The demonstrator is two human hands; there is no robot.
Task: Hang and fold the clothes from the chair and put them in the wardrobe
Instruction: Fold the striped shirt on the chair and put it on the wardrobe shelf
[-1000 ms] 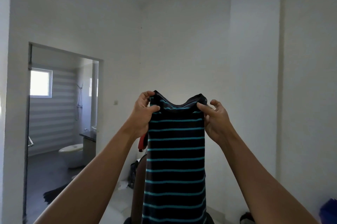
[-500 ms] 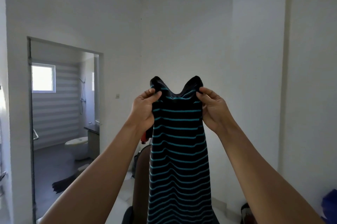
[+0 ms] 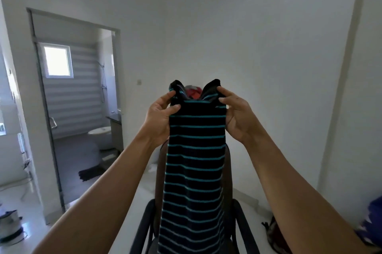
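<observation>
I hold a black garment with thin teal stripes (image 3: 194, 162) up in front of me. It hangs straight down over the chair. My left hand (image 3: 160, 117) pinches its top left corner and my right hand (image 3: 237, 115) pinches its top right corner. The brown-backed chair (image 3: 228, 173) with dark armrests stands behind and below the garment, mostly hidden by it. Red clothing (image 3: 193, 91) shows over the dip in the garment's top edge. No wardrobe is in view.
An open doorway (image 3: 68, 108) on the left leads into a bathroom with a toilet (image 3: 101, 135) and a dark mat (image 3: 91, 173). White walls stand ahead and to the right. A blue item (image 3: 372, 220) lies at the right edge, a dark bag (image 3: 275, 233) beside the chair.
My view has tilted down, so more of the chair shows. Both hands keep their hold on the garment's top corners, and red clothing now shows behind its top edge.
</observation>
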